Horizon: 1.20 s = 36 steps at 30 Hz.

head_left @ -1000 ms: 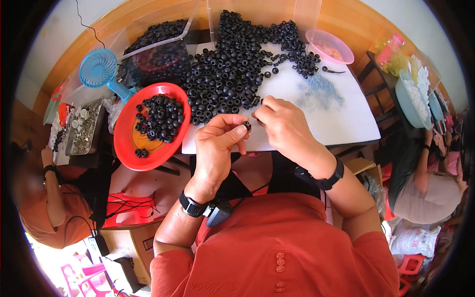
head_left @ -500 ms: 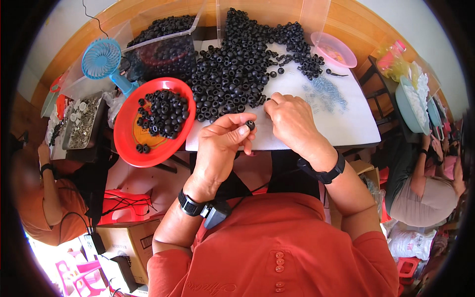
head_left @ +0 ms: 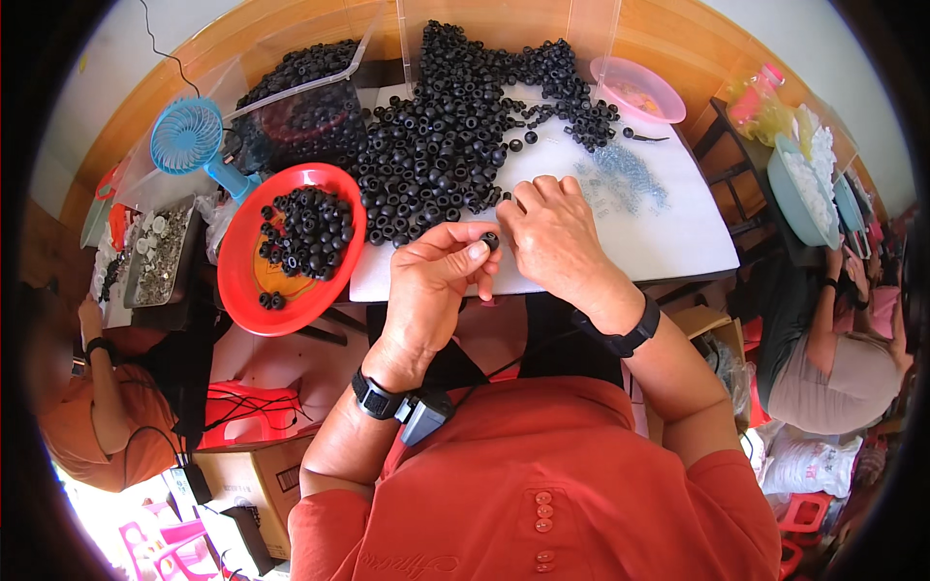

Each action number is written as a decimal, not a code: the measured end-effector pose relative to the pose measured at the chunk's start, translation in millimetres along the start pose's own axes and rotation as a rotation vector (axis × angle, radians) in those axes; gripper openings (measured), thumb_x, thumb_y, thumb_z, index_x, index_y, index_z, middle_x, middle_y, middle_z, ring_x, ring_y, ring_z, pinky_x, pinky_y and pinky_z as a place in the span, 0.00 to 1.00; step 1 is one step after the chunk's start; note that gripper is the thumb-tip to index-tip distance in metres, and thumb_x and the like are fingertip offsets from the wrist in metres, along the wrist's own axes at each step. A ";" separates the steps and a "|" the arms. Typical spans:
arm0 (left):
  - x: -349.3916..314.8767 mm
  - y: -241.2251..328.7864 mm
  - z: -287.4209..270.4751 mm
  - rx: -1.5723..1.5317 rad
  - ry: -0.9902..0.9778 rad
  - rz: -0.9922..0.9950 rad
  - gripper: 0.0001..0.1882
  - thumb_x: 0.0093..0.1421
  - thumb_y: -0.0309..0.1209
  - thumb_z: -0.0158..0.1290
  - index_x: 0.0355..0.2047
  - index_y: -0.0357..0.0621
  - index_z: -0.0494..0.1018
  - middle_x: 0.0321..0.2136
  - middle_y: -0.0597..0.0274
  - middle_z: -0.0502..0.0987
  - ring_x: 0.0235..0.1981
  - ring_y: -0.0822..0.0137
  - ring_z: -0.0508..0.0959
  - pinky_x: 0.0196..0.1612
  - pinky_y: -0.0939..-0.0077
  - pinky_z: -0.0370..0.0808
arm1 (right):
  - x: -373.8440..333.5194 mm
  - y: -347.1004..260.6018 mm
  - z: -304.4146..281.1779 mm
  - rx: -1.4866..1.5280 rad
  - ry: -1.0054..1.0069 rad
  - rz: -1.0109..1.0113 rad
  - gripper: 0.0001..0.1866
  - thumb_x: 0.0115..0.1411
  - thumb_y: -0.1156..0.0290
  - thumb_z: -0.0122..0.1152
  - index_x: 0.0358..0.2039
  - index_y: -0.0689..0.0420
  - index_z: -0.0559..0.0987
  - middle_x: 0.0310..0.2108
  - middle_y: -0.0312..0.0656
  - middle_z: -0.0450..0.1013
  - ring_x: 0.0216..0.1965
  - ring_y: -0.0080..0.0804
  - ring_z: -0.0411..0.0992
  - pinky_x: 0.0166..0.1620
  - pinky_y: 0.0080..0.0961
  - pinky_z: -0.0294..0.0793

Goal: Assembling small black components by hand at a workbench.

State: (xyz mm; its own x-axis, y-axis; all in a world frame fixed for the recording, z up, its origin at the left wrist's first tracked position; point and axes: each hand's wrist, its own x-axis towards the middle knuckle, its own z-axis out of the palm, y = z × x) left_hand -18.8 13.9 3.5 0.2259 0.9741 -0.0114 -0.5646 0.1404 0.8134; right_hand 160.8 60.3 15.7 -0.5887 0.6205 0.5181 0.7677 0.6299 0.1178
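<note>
Over the near edge of the white tabletop, my left hand [head_left: 431,276] pinches a round black hollow part [head_left: 491,240] between thumb and fingers. Beside it to the right, my right hand [head_left: 557,232] is closed, its fingertips bent down near a small dark piece; what they hold, if anything, is hidden. A large heap of black hollow parts [head_left: 426,155] spreads over the table beyond both hands. At the left a tilted red plastic basin [head_left: 238,254] holds more of them. Small clear bluish pieces [head_left: 625,174] lie in a pile to the right.
A clear bin [head_left: 300,121] of black parts stands behind the basin, by a blue fan [head_left: 189,136]. A pink bowl [head_left: 639,92] sits at the far right corner. Other people [head_left: 833,378] sit at both sides. A cardboard box [head_left: 242,484] stands on the floor.
The view has shifted a little, so the table appears further left. My right hand has come slightly nearer my left hand, which keeps its pinch on the black part.
</note>
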 end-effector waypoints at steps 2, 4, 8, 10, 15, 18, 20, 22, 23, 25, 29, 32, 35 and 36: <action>-0.6 -0.6 0.6 0.016 0.001 0.003 0.13 0.65 0.26 0.55 0.47 0.31 0.76 0.33 0.54 0.79 0.33 0.67 0.78 0.31 0.76 0.74 | -1.2 -0.8 2.2 0.008 0.040 0.029 0.06 0.50 0.73 0.60 0.29 0.56 0.81 0.31 0.40 0.72 0.38 0.38 0.70 0.42 0.36 0.63; -1.5 -0.9 1.2 0.032 0.002 0.006 0.13 0.65 0.26 0.55 0.47 0.31 0.76 0.33 0.54 0.79 0.33 0.67 0.78 0.31 0.76 0.74 | -3.3 -0.7 5.8 0.010 0.060 0.010 0.06 0.50 0.72 0.59 0.30 0.56 0.80 0.31 0.40 0.72 0.38 0.38 0.70 0.42 0.36 0.63; -2.0 -1.0 2.2 0.005 0.011 0.010 0.12 0.65 0.25 0.54 0.47 0.30 0.75 0.33 0.53 0.79 0.33 0.66 0.78 0.32 0.75 0.75 | -4.5 0.2 9.1 0.054 0.105 -0.026 0.05 0.50 0.73 0.60 0.30 0.56 0.78 0.31 0.40 0.71 0.38 0.39 0.70 0.41 0.37 0.63; -2.0 -1.2 3.1 0.004 0.013 0.008 0.12 0.65 0.25 0.54 0.46 0.30 0.75 0.33 0.53 0.79 0.33 0.66 0.78 0.32 0.74 0.75 | -7.4 1.9 8.4 0.171 0.154 0.011 0.05 0.50 0.74 0.61 0.30 0.55 0.77 0.30 0.40 0.71 0.37 0.40 0.70 0.40 0.37 0.63; -5.2 -1.6 4.1 0.052 0.023 0.005 0.10 0.64 0.23 0.55 0.44 0.30 0.75 0.33 0.53 0.79 0.32 0.66 0.78 0.31 0.74 0.76 | -8.6 -0.4 -12.6 0.602 0.244 0.183 0.05 0.54 0.75 0.63 0.30 0.55 0.75 0.28 0.39 0.70 0.33 0.42 0.70 0.38 0.37 0.65; -5.0 -3.7 4.5 0.079 0.044 0.011 0.10 0.65 0.23 0.55 0.44 0.30 0.75 0.33 0.53 0.79 0.32 0.67 0.78 0.30 0.75 0.76 | -9.0 -6.1 -19.5 0.773 0.253 0.249 0.04 0.57 0.74 0.63 0.30 0.55 0.75 0.27 0.39 0.70 0.30 0.42 0.70 0.35 0.36 0.67; -5.2 -3.5 6.9 0.092 0.054 0.014 0.09 0.65 0.22 0.54 0.44 0.30 0.75 0.33 0.53 0.79 0.31 0.68 0.78 0.30 0.76 0.76 | -9.6 -9.9 -20.5 0.800 0.252 0.217 0.05 0.56 0.75 0.63 0.30 0.56 0.75 0.27 0.40 0.71 0.29 0.42 0.70 0.35 0.36 0.68; -5.5 -3.0 9.2 0.107 0.066 0.017 0.09 0.65 0.22 0.54 0.44 0.30 0.75 0.33 0.53 0.79 0.31 0.68 0.78 0.29 0.76 0.76 | -8.9 -14.0 -19.8 0.833 0.257 0.228 0.05 0.56 0.75 0.63 0.30 0.56 0.75 0.27 0.40 0.71 0.29 0.42 0.70 0.34 0.36 0.68; -5.5 -3.0 9.9 0.106 0.071 0.019 0.09 0.65 0.22 0.53 0.44 0.30 0.75 0.33 0.54 0.79 0.31 0.68 0.78 0.29 0.77 0.76 | -8.8 -15.5 -19.4 0.866 0.261 0.239 0.05 0.56 0.76 0.63 0.30 0.57 0.75 0.26 0.40 0.71 0.29 0.42 0.70 0.34 0.36 0.68; -5.8 -3.8 10.0 0.104 0.077 0.022 0.09 0.65 0.21 0.53 0.44 0.30 0.75 0.33 0.54 0.79 0.31 0.69 0.78 0.29 0.77 0.76 | -9.4 -16.8 -17.6 0.884 0.265 0.243 0.05 0.56 0.77 0.63 0.30 0.58 0.75 0.26 0.40 0.70 0.29 0.42 0.70 0.34 0.35 0.68; -6.5 -5.6 8.6 0.114 0.065 0.024 0.09 0.65 0.22 0.54 0.44 0.30 0.75 0.32 0.54 0.79 0.30 0.69 0.78 0.28 0.77 0.76 | -9.5 -19.2 -18.1 0.966 0.268 0.262 0.03 0.57 0.80 0.62 0.32 0.60 0.76 0.27 0.42 0.71 0.28 0.39 0.72 0.32 0.31 0.70; -6.4 -6.0 8.6 0.119 0.078 0.011 0.09 0.65 0.22 0.54 0.44 0.30 0.75 0.32 0.55 0.79 0.29 0.69 0.78 0.27 0.77 0.76 | -11.2 -21.1 -16.5 1.041 0.256 0.321 0.03 0.59 0.80 0.61 0.33 0.62 0.76 0.27 0.42 0.72 0.27 0.34 0.73 0.32 0.27 0.71; -6.3 -5.6 9.7 0.119 0.085 0.000 0.08 0.65 0.22 0.54 0.43 0.30 0.75 0.31 0.55 0.79 0.28 0.69 0.78 0.26 0.77 0.75 | -12.3 -21.8 -13.0 1.115 0.285 0.339 0.03 0.60 0.79 0.62 0.33 0.62 0.76 0.27 0.42 0.72 0.27 0.32 0.73 0.31 0.25 0.71; -6.3 -5.6 10.3 0.119 0.086 -0.002 0.08 0.65 0.21 0.54 0.43 0.30 0.75 0.30 0.55 0.79 0.27 0.69 0.78 0.26 0.77 0.75 | -12.2 -22.3 -12.7 1.116 0.284 0.339 0.03 0.60 0.79 0.62 0.33 0.62 0.76 0.27 0.42 0.72 0.27 0.32 0.73 0.31 0.25 0.71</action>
State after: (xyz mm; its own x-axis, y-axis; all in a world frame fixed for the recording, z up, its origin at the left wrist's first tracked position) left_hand -8.9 5.2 5.0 0.1556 0.9861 -0.0589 -0.4650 0.1257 0.8763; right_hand 154.0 32.7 17.6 -0.2143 0.7962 0.5657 0.1476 0.5990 -0.7871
